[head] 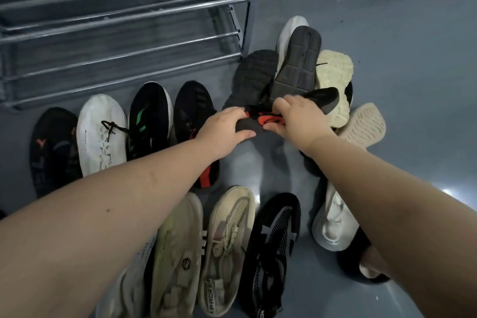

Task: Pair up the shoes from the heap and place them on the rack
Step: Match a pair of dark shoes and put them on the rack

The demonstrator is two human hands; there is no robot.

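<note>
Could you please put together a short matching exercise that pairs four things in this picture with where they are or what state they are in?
Things
1. black shoe with red trim
2. white shoe with dark laces
3. metal rack
4. cream sole

Places or states
A. turned upward in the heap on the right
B. held in both the left hand and the right hand
C. lying in the floor row, second from the left
D. no shoes on the bars in view

Pairs: 1-B, 2-C, 3-D, 4-A
</note>
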